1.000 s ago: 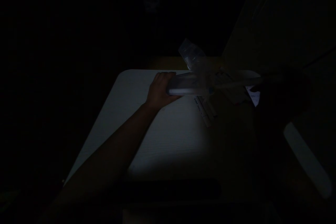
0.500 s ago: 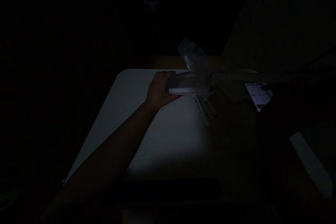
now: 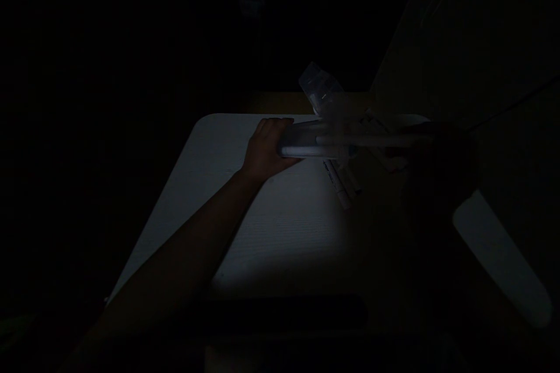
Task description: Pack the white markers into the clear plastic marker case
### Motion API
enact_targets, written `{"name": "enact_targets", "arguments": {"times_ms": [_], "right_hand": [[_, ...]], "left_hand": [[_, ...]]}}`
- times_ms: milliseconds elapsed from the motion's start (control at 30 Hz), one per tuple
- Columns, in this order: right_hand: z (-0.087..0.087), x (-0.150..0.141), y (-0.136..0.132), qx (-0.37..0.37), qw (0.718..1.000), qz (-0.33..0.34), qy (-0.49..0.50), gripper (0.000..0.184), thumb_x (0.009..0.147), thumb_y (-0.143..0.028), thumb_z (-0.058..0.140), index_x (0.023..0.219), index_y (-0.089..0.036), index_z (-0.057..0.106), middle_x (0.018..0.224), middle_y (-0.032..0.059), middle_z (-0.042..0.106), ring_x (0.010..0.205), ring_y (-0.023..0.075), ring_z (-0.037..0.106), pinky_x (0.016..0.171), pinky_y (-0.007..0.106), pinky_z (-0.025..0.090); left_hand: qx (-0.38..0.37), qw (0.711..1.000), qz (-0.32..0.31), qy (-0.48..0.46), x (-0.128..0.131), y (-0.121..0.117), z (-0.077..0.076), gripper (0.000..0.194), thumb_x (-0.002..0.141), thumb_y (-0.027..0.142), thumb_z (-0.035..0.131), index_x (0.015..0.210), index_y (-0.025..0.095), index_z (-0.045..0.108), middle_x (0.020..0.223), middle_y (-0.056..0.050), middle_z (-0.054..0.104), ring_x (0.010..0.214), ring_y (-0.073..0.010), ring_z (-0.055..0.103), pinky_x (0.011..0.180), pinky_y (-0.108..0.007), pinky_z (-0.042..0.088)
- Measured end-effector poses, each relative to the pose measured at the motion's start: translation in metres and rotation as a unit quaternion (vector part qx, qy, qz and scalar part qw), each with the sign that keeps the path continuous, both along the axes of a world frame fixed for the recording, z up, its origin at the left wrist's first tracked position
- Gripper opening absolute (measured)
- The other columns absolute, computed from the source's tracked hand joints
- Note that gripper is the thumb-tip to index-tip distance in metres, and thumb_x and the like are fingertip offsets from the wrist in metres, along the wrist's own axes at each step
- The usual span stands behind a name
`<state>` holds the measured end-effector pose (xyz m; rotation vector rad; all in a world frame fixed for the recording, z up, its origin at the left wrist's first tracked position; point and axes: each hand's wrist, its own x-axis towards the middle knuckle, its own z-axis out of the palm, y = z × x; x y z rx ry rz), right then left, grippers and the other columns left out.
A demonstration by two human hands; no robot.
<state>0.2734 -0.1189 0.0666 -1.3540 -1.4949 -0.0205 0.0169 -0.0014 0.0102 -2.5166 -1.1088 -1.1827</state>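
The scene is very dark, with a patch of light on the table's left part. My left hand (image 3: 266,148) is wrapped round the closed end of a translucent case (image 3: 300,131), which lies sideways with its open end to the right. Inside the case a pale pen-like stick (image 3: 301,152) shows along the lower edge. My right hand (image 3: 433,154), mostly in shadow, is closed on a long pale marker (image 3: 371,140). Its left tip is at the mouth of the case, overlapping it in view. A clear plastic flap or lid (image 3: 321,87) stands up behind the case.
Below the case, markers (image 3: 336,183) lie on the white table (image 3: 188,186). More dim marker-like things (image 3: 374,121) lie behind the held marker. A dark cable (image 3: 516,106) runs at the right. The near part of the table is in deep shadow.
My right hand has moved left with the marker, bringing its tip over the case. The lit phone at the right is now hidden behind that hand. My left hand stays in place.
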Motion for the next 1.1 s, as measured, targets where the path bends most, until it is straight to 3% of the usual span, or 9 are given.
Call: {"name": "enact_targets", "arguments": {"times_ms": [133,300,400,667,1100], "right_hand": [[-0.003,-0.004,0.003,0.0,0.998,-0.031,0.053,0.035,0.088,-0.042,0.047,0.105,-0.015,0.06,0.094,0.0097,0.067,0.066,0.0145,0.065,0.057,0.028,0.05],[-0.002,-0.009,0.004,-0.031,0.999,0.005,-0.011,0.03,0.089,-0.038,0.045,0.105,-0.018,0.062,0.079,0.0043,0.068,0.073,0.0152,0.065,0.067,0.029,0.05],[-0.003,-0.01,0.005,-0.035,0.999,0.025,-0.028,0.029,0.09,-0.035,0.045,0.106,-0.018,0.062,0.088,0.0042,0.069,0.073,0.0144,0.065,0.069,0.03,0.05],[-0.007,-0.01,0.005,-0.038,0.997,-0.013,-0.07,0.032,0.091,-0.038,0.041,0.109,-0.021,0.06,0.094,0.0063,0.068,0.09,0.0193,0.063,0.077,0.036,0.049],[-0.007,-0.011,0.005,-0.024,0.999,-0.011,-0.038,0.028,0.09,-0.035,0.042,0.107,-0.022,0.06,0.098,0.0057,0.068,0.077,0.0156,0.064,0.073,0.033,0.051]], "left_hand": [[-0.005,1.0,0.011,0.005,0.001,0.0,0.001,0.083,0.061,0.075,0.06,0.121,0.02,0.047,0.109,-0.011,0.059,0.1,-0.0296,0.054,0.086,-0.043,0.043],[0.004,1.0,0.008,0.007,0.0,0.001,0.001,0.081,0.062,0.073,0.06,0.12,0.019,0.048,0.107,-0.011,0.059,0.098,-0.0287,0.054,0.085,-0.042,0.043],[-0.005,1.0,0.001,0.013,0.0,0.001,0.002,0.079,0.064,0.073,0.059,0.12,0.018,0.048,0.108,-0.011,0.059,0.099,-0.0292,0.054,0.086,-0.042,0.042],[-0.003,1.0,0.007,0.017,0.001,0.0,0.003,0.076,0.065,0.072,0.058,0.118,0.019,0.05,0.106,-0.01,0.06,0.098,-0.0288,0.054,0.085,-0.042,0.043],[0.007,1.0,0.001,0.004,-0.001,-0.001,0.002,0.076,0.064,0.07,0.06,0.119,0.018,0.049,0.107,-0.011,0.06,0.098,-0.0281,0.054,0.083,-0.042,0.044]]}}
